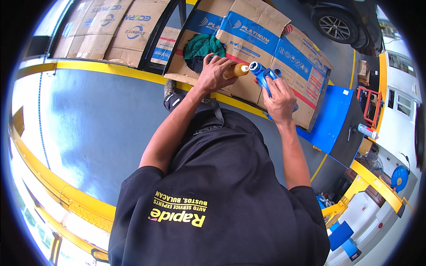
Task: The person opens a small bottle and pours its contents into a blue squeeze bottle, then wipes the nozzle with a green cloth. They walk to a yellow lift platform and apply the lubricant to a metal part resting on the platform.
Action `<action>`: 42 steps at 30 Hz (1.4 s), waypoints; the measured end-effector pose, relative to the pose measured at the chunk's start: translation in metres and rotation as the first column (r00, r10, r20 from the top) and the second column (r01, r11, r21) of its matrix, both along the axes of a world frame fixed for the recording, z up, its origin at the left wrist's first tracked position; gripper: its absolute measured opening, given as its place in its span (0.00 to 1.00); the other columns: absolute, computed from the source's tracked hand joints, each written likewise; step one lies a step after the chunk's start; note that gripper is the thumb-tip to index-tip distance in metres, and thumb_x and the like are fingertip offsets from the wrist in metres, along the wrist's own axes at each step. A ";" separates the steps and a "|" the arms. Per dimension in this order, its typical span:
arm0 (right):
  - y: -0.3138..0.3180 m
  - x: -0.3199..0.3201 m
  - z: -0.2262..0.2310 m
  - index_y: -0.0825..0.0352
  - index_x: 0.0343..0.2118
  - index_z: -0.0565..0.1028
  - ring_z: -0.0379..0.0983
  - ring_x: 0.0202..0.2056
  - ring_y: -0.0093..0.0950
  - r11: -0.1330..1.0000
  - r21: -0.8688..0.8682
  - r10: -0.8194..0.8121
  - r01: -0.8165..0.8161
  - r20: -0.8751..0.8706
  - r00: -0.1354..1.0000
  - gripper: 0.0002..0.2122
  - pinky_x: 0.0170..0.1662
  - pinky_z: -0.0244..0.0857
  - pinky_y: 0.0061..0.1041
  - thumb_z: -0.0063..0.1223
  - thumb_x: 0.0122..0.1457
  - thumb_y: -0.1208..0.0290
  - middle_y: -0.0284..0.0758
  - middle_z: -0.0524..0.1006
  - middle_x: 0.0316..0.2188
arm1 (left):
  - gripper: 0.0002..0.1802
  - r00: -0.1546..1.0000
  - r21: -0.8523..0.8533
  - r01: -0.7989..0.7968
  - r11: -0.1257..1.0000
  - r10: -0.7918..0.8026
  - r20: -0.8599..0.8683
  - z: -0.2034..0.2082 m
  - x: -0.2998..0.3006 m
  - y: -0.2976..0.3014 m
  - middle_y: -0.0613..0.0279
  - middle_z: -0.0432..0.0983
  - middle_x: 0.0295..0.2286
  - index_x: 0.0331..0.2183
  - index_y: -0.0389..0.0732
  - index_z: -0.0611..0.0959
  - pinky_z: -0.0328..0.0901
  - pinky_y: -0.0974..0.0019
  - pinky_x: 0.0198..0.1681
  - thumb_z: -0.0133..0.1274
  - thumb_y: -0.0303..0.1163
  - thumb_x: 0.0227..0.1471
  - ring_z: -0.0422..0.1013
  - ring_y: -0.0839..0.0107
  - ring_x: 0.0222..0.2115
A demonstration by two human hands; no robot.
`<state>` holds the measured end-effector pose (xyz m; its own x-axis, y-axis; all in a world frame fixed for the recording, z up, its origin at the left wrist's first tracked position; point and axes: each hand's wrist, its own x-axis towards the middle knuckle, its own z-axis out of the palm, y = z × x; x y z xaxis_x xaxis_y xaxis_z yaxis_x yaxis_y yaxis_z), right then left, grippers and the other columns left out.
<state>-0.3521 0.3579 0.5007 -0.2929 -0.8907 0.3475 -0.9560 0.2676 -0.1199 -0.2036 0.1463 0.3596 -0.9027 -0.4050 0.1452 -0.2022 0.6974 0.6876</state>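
My left hand (214,74) is wrapped around a small amber bottle (237,71), tipped sideways with its pale tip toward the right. Closed around a blue hand tool (262,74) is my right hand (279,99). The tool has a round open end facing the bottle tip, a small red part, and a second dark round end near my fingers; its exact kind is partly hidden by my grip. A narrow gap separates bottle tip and tool. Both are held above flattened cardboard (248,33). A dark green cloth (204,46) lies just beyond my left hand.
Yellow-edged platforms (111,68) border the grey floor (102,115). More cardboard (97,31) covers the far left. A blue panel (330,115) lies at the right, near a spray can (367,131) and a red rack (369,106). A car wheel (335,26) stands far right.
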 end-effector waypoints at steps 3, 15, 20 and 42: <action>-0.001 -0.002 0.000 0.65 0.46 0.85 0.79 0.36 0.34 1.000 0.009 0.018 -0.017 -0.032 0.999 0.15 0.41 0.76 0.38 0.74 0.55 0.76 0.32 0.78 0.33 | 0.35 1.000 -0.002 0.000 1.000 0.000 0.004 0.001 0.000 0.000 0.64 0.84 0.53 0.61 0.52 0.85 0.47 0.37 0.76 0.73 0.51 0.54 0.74 0.58 0.61; 0.000 -0.003 0.007 0.65 0.48 0.84 0.78 0.36 0.33 0.993 0.082 0.090 -0.083 -0.091 0.992 0.19 0.39 0.74 0.36 0.75 0.52 0.75 0.32 0.77 0.33 | 0.34 1.000 -0.011 0.013 1.000 -0.013 -0.012 0.000 -0.001 0.001 0.64 0.84 0.52 0.61 0.53 0.85 0.48 0.36 0.76 0.72 0.49 0.54 0.74 0.58 0.61; -0.002 -0.001 0.013 0.65 0.48 0.84 0.78 0.35 0.33 0.990 0.107 0.107 -0.095 -0.110 0.988 0.19 0.39 0.73 0.36 0.76 0.52 0.74 0.32 0.76 0.33 | 0.34 1.000 -0.016 0.012 1.000 -0.012 -0.019 -0.002 0.000 0.000 0.64 0.84 0.53 0.61 0.54 0.85 0.48 0.37 0.76 0.72 0.49 0.54 0.73 0.58 0.61; -0.004 -0.005 0.015 0.66 0.48 0.84 0.78 0.36 0.30 0.981 0.145 0.153 -0.129 -0.167 0.974 0.19 0.38 0.71 0.33 0.76 0.52 0.73 0.31 0.77 0.33 | 0.32 0.998 -0.017 0.002 1.000 -0.003 -0.062 -0.008 -0.001 0.001 0.64 0.84 0.52 0.59 0.54 0.85 0.49 0.34 0.75 0.73 0.51 0.55 0.74 0.58 0.59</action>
